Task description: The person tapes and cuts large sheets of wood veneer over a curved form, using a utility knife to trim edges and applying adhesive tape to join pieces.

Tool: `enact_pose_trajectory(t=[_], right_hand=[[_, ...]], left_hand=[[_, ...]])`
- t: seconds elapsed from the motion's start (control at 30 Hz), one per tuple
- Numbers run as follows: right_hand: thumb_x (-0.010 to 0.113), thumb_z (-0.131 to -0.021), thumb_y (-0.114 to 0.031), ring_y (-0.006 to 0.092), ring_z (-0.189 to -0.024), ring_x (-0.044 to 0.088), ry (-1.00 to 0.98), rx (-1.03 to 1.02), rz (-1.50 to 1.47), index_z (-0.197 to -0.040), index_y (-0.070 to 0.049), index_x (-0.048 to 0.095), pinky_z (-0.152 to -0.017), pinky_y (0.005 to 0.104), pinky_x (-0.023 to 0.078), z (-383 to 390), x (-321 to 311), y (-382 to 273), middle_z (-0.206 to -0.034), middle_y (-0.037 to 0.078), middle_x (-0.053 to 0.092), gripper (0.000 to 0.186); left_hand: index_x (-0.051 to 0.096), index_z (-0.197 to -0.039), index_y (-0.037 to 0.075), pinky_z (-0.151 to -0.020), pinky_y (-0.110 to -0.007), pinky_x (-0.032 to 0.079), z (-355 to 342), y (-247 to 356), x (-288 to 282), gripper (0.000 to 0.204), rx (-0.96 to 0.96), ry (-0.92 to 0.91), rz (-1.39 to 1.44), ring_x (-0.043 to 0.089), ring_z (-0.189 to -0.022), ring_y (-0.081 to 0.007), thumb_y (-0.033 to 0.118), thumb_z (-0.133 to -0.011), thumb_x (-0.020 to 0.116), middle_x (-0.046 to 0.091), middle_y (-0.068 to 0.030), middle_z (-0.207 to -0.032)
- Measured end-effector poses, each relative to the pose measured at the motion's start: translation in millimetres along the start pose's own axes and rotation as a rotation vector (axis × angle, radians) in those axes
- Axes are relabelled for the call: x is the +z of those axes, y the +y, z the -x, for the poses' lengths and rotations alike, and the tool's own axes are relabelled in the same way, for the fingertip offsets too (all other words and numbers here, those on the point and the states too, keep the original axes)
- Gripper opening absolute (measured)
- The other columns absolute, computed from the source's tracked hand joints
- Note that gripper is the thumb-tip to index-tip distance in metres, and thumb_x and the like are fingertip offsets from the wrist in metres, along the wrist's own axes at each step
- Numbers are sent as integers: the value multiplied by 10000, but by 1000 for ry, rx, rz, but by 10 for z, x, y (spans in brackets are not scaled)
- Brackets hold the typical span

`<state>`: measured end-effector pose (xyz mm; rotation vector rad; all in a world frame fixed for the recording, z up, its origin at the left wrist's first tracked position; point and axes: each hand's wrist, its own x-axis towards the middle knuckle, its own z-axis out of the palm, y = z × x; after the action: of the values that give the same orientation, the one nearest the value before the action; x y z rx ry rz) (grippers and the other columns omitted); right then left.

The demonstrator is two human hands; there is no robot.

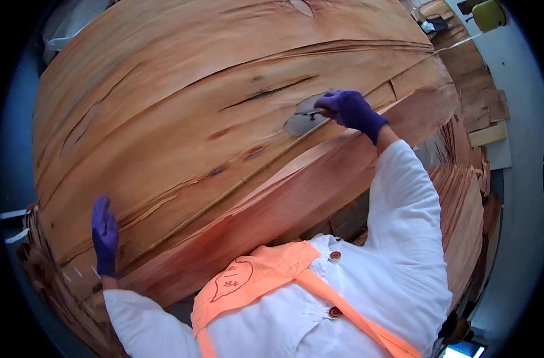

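Note:
A broad sheet of reddish-brown wood veneer with splits and knots fills the view before me. My right hand, in a purple glove, is closed around a small tool with a dark metal end; its handle is mostly hidden by my fingers. That metal end lies over a grey oval patch in the sheet; whether it touches, I cannot tell. At the sheet's left side is my left hand, also gloved in purple, fingers stretched out and holding nothing. A long thin rod runs diagonally across the veneer between my hands.
The sheet's near edge curls up close to my body. More veneer sheets are stacked at the right. A yellow-green object stands at the far right, with a pale cord reaching toward the sheet. A lit screen shows at the lower right.

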<state>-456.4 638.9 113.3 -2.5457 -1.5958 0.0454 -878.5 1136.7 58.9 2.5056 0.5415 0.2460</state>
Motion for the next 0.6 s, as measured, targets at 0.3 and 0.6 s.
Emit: enact_pose_trajectory(t=[0.3, 0.6], right_hand=[[567, -758, -150, 298, -780, 615, -285, -131, 63, -908, -165, 580, -629, 403, 491, -92, 247, -263, -865, 94, 587, 152], [552, -764, -154, 290, -755, 613, -251, -178, 160, -846, -135, 585, -619, 394, 481, 43, 314, -248, -807, 94, 580, 90]], left_hand=[[521, -1151, -46, -895, -383, 408, 686, 1265, -52, 478, 123, -445, 117, 537, -1023, -296, 138, -725, 634, 556, -196, -1109], [609, -1023, 9, -779, -413, 445, 699, 1405, 131, 293, 149, -434, -77, 584, -864, -352, 100, -745, 594, 626, -183, -929]])
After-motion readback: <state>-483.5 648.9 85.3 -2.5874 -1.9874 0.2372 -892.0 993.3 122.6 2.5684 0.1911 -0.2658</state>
